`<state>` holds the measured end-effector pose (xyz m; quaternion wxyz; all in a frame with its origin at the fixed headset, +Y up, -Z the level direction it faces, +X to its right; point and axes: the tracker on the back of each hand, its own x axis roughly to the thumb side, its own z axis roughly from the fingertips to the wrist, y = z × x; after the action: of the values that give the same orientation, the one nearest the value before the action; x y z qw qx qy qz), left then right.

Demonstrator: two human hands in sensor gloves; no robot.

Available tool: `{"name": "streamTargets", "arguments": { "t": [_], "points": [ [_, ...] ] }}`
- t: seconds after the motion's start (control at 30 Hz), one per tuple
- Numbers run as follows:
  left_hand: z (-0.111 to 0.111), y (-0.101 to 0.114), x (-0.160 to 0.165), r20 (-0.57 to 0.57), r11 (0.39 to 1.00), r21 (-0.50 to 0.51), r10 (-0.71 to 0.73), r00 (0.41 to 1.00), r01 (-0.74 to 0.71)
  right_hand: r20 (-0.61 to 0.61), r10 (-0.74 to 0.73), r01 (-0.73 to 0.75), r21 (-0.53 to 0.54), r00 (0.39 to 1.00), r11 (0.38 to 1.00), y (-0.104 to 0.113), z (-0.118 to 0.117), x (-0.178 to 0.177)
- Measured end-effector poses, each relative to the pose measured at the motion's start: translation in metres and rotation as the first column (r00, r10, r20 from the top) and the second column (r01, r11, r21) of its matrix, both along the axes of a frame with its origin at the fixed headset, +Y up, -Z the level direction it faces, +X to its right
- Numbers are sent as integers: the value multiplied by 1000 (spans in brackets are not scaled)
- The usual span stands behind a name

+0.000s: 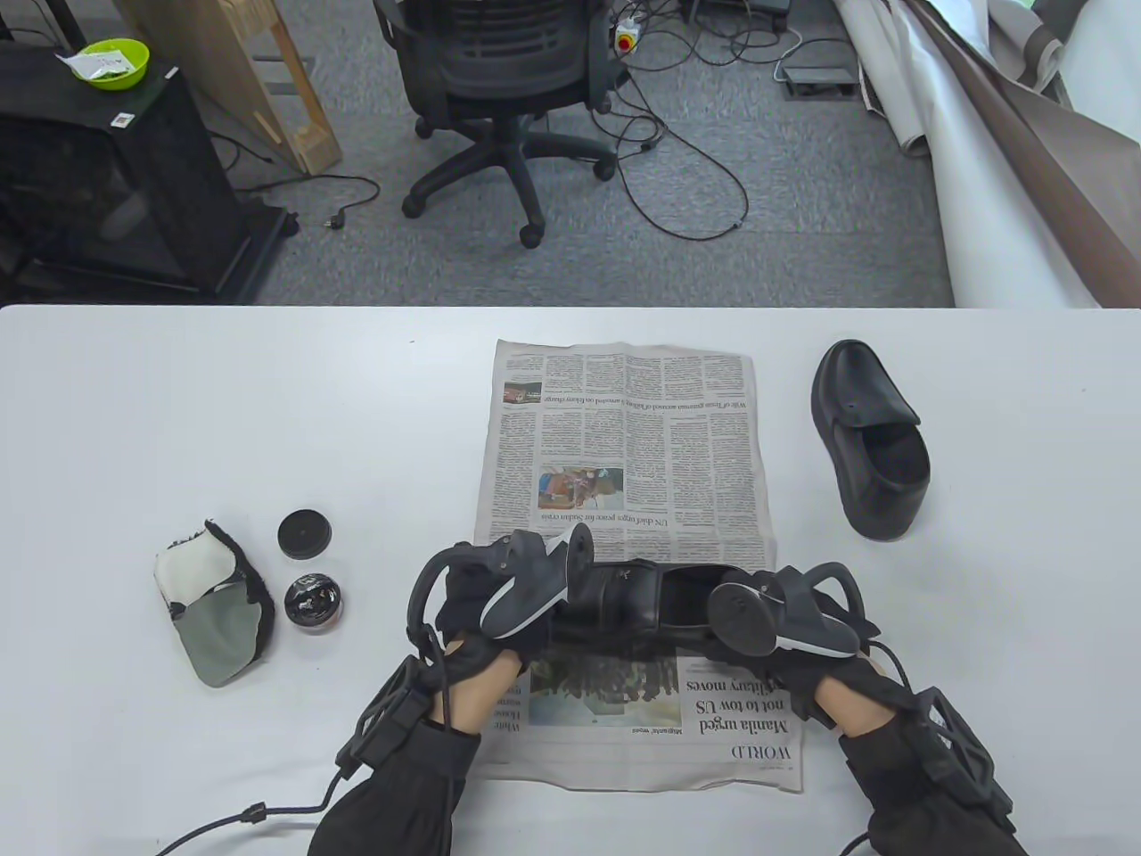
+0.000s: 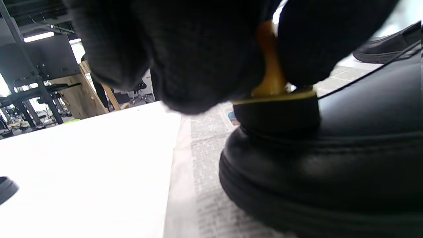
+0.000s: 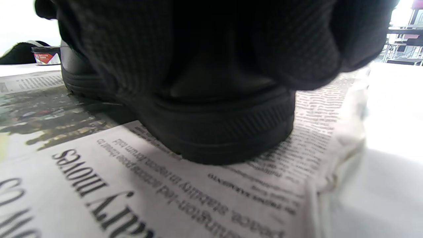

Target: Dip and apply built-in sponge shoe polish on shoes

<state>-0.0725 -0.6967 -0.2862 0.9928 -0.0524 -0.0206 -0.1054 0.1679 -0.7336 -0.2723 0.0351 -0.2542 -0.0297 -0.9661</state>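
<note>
The newspaper [image 1: 624, 499] lies flat in the middle of the white counter [image 1: 178, 428], its near edge short of the counter's front edge. Bare counter lies open to the left of the paper and at the far side; the second black shoe [image 1: 869, 437] stands off the paper to the right, well apart from the hands.

The black shoe [image 1: 642, 606] being polished lies across the paper's near half, toe toward the left, heel toward the right. Its upper is smooth and faintly glossy, and its rubber sole is ribbed along the side. The left hand [image 1: 486, 615] pinches the sponge applicator [image 2: 276, 105] by its amber handle, the dark round sponge pressed onto the toe. The right hand [image 1: 784, 642] wraps curled fingers over the heel.

Left of the paper stands the open polish tin [image 1: 312, 602], with shiny black paste inside; its round black lid [image 1: 304, 533] lies just beyond it. A crumpled, stained cloth [image 1: 214, 606], white and grey with dark frayed edges, lies beside the tin.
</note>
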Motion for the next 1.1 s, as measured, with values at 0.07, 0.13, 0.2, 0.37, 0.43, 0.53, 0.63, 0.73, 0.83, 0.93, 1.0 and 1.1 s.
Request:
{"name": "streamTargets", "arguments": {
  "t": [0.07,0.13,0.2,0.37,0.43,0.53,0.63,0.73,0.83,0.93,1.0,1.1],
  "points": [
    [5,2,3,26,999,-53,14,1000,-13,1,4,-4,-3,1000,1000,0,0,0],
    [10,3,8,57,994,-99,55,997,-49,4,3,-3,-10,1000,1000,0,-1,0],
    [13,4,16,99,984,-132,137,986,-123,3,3,-3,-15,1000,1000,0,-1,0],
    [13,4,39,150,987,-30,159,976,-156,0,0,0,-39,1000,999,0,-2,0],
    [10,4,41,140,983,34,174,975,-180,-3,-2,1,-41,1000,999,0,-2,0],
    [1,-1,39,123,987,130,75,990,-91,-9,-7,7,-41,1000,999,0,-2,1],
    [-10,-10,29,100,991,123,41,994,-54,-13,-6,6,-29,1000,1000,-1,-2,1],
    [-15,-10,18,56,993,77,85,995,-89,-5,-16,16,-25,1000,1000,-1,-2,1],
    [-14,-7,12,33,998,57,21,999,-23,-1,-5,5,-21,1000,1000,-1,-1,1],
    [-12,-4,7,2,999,17,32,999,-32,-1,-7,7,-27,1000,1000,-1,-2,1],
    [-7,-1,4,-62,1000,5,17,998,-16,4,-3,3,-25,1000,1000,-1,-2,1],
    [1,2,6,-95,999,-31,-10,995,7,4,8,-7,-20,1000,1000,-1,-1,0]
  ]
}}
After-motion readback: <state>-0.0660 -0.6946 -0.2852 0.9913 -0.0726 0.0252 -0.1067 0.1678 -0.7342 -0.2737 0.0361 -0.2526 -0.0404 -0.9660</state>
